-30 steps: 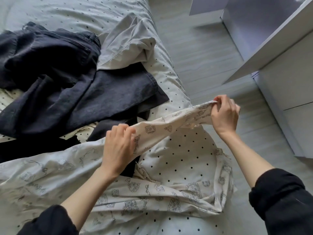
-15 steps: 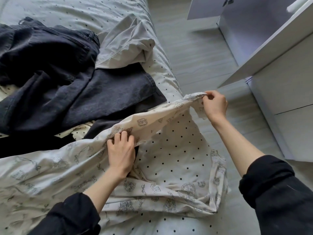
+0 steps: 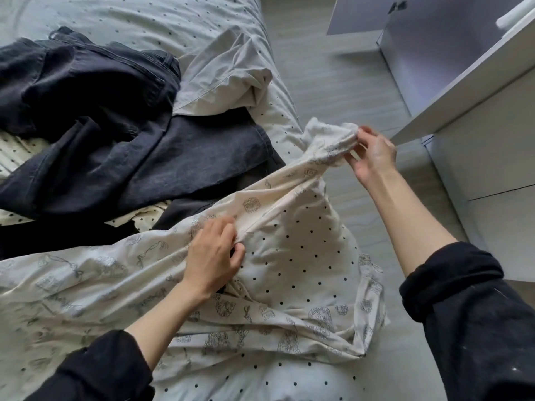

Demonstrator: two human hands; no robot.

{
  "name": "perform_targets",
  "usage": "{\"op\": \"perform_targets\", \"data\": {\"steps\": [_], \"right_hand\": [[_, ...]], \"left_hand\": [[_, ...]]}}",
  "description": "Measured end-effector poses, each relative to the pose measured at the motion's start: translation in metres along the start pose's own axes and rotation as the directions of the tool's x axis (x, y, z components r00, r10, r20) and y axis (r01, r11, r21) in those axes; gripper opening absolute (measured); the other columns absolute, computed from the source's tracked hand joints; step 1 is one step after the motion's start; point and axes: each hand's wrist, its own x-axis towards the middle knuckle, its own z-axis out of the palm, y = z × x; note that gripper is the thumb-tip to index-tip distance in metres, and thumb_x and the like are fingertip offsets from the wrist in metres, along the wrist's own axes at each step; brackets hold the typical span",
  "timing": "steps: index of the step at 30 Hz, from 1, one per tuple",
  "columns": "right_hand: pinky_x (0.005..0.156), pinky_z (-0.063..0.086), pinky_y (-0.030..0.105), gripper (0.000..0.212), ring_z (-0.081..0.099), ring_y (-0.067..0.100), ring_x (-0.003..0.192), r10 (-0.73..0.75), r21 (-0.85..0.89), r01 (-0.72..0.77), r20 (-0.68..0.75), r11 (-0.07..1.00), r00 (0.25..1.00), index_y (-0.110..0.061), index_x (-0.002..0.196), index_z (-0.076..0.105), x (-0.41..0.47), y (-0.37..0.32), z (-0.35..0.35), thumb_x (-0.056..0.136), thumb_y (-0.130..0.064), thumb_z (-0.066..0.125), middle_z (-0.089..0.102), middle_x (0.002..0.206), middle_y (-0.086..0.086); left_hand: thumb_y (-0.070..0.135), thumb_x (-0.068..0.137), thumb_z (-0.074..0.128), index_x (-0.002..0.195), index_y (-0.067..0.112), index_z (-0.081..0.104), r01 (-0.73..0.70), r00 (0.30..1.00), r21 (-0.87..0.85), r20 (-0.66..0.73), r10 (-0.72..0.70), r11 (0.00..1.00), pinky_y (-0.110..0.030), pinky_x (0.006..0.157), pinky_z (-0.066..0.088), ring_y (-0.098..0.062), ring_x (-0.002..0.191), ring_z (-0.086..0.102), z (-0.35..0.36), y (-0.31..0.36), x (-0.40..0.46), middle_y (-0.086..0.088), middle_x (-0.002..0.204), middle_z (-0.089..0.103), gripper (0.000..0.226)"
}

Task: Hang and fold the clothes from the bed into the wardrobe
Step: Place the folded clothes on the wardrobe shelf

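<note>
Since half a second ago, your right hand (image 3: 373,157) has lifted and turned, and the end of the cream printed garment (image 3: 95,273) it holds now bunches up above the edge of the bed (image 3: 162,21) instead of lying stretched flat. Nearest you, both black sleeves (image 3: 474,322) are pushed up to the forearms. Your left hand (image 3: 212,256) rests on the garment's middle, fingers curled and pinching a fold of cloth along a seam. From that pinch the fabric runs taut, up and to the right, to your right hand, whose thumb and fingers grip the gathered end (the exact part of the garment cannot be told). The rest of the garment spreads across the polka-dot bedding towards your left elbow and loops round below the hands. Beyond the left hand, dark jeans (image 3: 95,111) lie crumpled across the bed, partly over another dark piece of clothing (image 3: 185,215). Farther still, a pale grey garment (image 3: 228,73) sits heaped by the bed's edge, touching the jeans. To the right, across a strip of grey floor (image 3: 327,82), stands the white wardrobe (image 3: 492,134) with a door (image 3: 451,91) swung open.
</note>
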Motion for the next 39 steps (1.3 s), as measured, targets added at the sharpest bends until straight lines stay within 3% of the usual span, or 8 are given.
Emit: {"op": "perform_targets", "data": {"steps": [5,10,13,16,24,30,34,39], "right_hand": [[0.069,0.058,0.028,0.018,0.063,0.020,0.086,-0.032,-0.319,-0.050,-0.245,0.946,0.969,-0.012,0.084,0.057,0.006,0.041,-0.065,0.090,0.003,0.049,0.064,0.096,0.010],[0.070,0.053,0.034,0.024,0.056,0.023,0.086,0.123,-0.620,-0.367,-0.400,0.693,0.908,0.000,0.109,0.056,0.029,0.098,-0.132,0.086,-0.008,0.054,0.052,0.100,0.013],[0.082,0.044,0.036,0.022,0.057,0.029,0.096,0.052,-0.901,-0.223,-0.219,0.372,0.974,-0.005,0.094,0.061,0.018,0.110,-0.124,0.081,-0.022,0.055,0.054,0.094,0.019],[0.098,0.038,0.035,0.034,0.050,0.032,0.120,-0.045,-0.981,0.097,0.091,0.170,0.995,-0.005,0.125,0.057,0.019,0.121,-0.091,0.094,-0.016,0.047,0.055,0.129,0.017],[0.108,0.023,0.048,0.037,0.025,0.023,0.137,0.020,-0.701,0.640,0.669,-0.315,0.743,-0.017,0.132,0.049,0.059,0.147,-0.003,0.095,-0.013,0.046,0.033,0.148,0.007],[0.098,0.027,0.040,0.015,0.049,0.026,0.110,-0.269,-0.753,0.646,0.653,-0.129,0.708,-0.008,0.100,0.061,0.068,0.137,-0.006,0.091,-0.011,0.049,0.059,0.110,0.008],[0.086,0.029,0.031,0.016,0.049,0.023,0.106,-0.406,-0.865,0.498,0.436,0.058,0.803,-0.008,0.103,0.055,0.069,0.125,-0.017,0.093,-0.011,0.043,0.059,0.109,0.009],[0.106,0.030,0.041,0.028,0.038,0.024,0.127,-0.247,-0.935,0.353,0.333,0.039,0.910,-0.011,0.122,0.049,0.059,0.128,-0.008,0.095,-0.015,0.045,0.047,0.133,0.007]], "left_hand": [[0.027,0.080,0.037,0.080,0.010,0.058,-0.169,0.939,-0.008,0.304,0.163,0.986,-0.027,0.069,0.053,-0.019,0.087,0.062,0.024,0.006,-0.021,-0.008,0.102,0.067,0.027],[0.035,0.096,0.037,0.093,0.015,0.059,-0.146,0.639,-0.037,0.759,0.123,0.989,-0.028,0.069,0.042,-0.017,0.088,0.056,0.037,0.015,-0.032,0.000,0.100,0.064,0.030],[0.020,0.087,0.034,0.073,0.011,0.057,-0.209,0.848,-0.096,0.478,0.230,0.973,-0.031,0.055,0.040,-0.026,0.064,0.054,0.035,0.011,-0.016,-0.004,0.071,0.058,0.029],[0.008,0.082,0.039,0.084,0.007,0.063,-0.104,0.959,0.057,0.269,0.085,0.993,-0.038,0.057,0.044,-0.031,0.070,0.056,0.034,-0.007,0.019,-0.009,0.076,0.060,0.024],[0.016,0.094,0.050,0.104,0.006,0.052,0.177,0.802,0.328,0.499,-0.329,0.928,-0.035,0.068,0.034,-0.034,0.101,0.057,0.057,-0.015,0.080,-0.012,0.109,0.057,0.015],[0.008,0.093,0.043,0.097,0.010,0.041,0.316,0.889,0.189,0.282,-0.360,0.930,-0.036,0.056,0.031,-0.037,0.073,0.056,0.041,-0.010,0.079,-0.006,0.084,0.056,0.005],[0.004,0.084,0.060,0.088,0.011,0.051,0.122,0.992,0.108,-0.033,-0.119,0.987,-0.029,0.045,0.030,-0.033,0.050,0.054,0.022,-0.013,0.101,-0.004,0.068,0.060,0.012],[0.034,0.095,0.049,0.106,0.014,0.056,0.226,0.928,0.159,0.266,-0.262,0.961,-0.036,0.070,0.036,-0.030,0.095,0.057,0.012,-0.031,0.125,-0.004,0.103,0.061,0.023]]}}
